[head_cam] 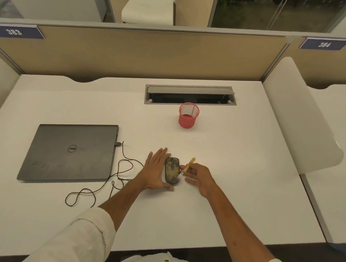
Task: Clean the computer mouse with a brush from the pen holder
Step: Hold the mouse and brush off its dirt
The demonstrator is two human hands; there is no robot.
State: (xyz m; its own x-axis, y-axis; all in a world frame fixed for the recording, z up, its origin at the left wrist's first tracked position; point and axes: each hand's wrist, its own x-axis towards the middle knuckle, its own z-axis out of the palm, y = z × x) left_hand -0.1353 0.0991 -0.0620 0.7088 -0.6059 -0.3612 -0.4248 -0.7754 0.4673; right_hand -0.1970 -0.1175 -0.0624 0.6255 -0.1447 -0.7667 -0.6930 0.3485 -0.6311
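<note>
Your right hand (199,177) pinches the brush (189,164), bristles down at the right edge of the mouse (172,170), which lies just to its left. The mouse's long axis points away from you. Your left hand (155,169), fingers straight, braces the mouse's left side, so sweep lengthwise.

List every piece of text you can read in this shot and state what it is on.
"383": white digits on the left blue plate, fixed to the desk partition.
"384": white digits on the right blue plate, on the neighbouring partition.
"DELL": round logo on the closed laptop, upside down to the camera.
No text can be read on the mouse, the brush or the pen holder.
</note>
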